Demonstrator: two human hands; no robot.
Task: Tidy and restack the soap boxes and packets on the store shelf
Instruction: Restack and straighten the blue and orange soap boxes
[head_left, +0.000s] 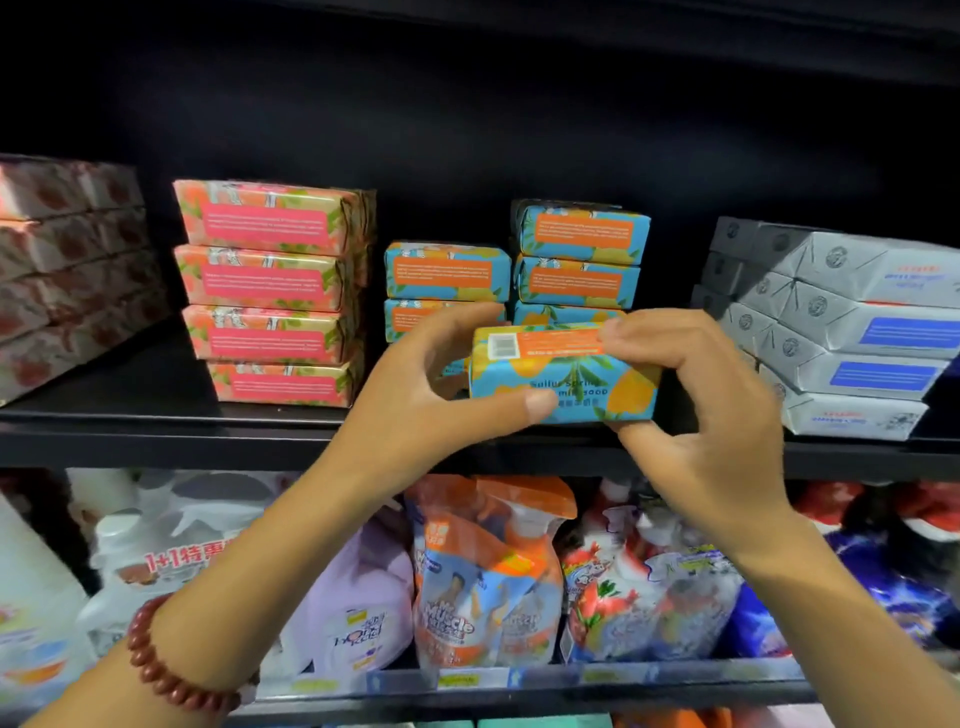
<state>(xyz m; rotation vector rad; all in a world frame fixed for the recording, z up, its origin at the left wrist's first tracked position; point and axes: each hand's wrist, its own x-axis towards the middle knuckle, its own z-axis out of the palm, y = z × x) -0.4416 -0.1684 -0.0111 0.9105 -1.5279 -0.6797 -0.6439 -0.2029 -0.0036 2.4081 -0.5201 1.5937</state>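
My left thumb (519, 405) lies across the lettering on the front of the blue soap box (563, 382), so the words break off under it. My right hand (696, 410) hides the box's right end. My left hand (431, 384) blocks the lower boxes of the left blue stack (447, 273). The print on the pink boxes (270, 291) is too small to read. The red-patterned stack (67, 270) is blurred and cut by the left edge. The grey packets (841, 322) run off the right edge.

Single head view, facing forward, close to black shelf (156, 415), slightly downward
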